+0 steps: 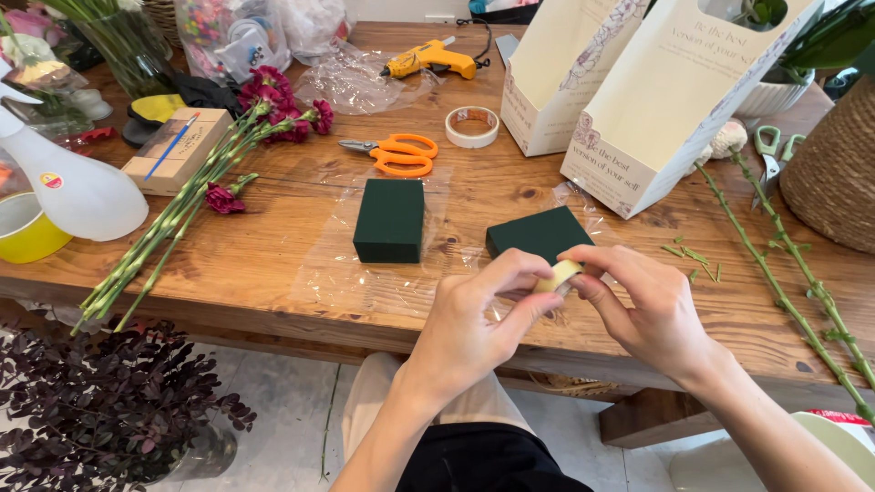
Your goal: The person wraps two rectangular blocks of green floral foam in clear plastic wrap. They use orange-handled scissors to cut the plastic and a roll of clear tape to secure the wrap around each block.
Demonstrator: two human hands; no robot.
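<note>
My left hand (474,319) and my right hand (643,310) meet over the near edge of the wooden table (273,246), both pinching a small pale yellow piece (558,274), probably tape or foam. Just behind the hands lies a dark green foam block (540,234), partly hidden by my fingers. A second dark green foam block (390,220) sits on a clear plastic sheet (365,273) to the left. Orange-handled scissors (394,154) and a tape roll (472,127) lie farther back.
Red carnations with long stems (196,196) lie at left beside a white spray bottle (68,187) and a yellow bowl (27,232). A yellow glue gun (430,61) sits at the back. Two cream paper boxes (656,109) stand at right, with thorny stems (784,282), green scissors (773,155) and a woven basket (834,173).
</note>
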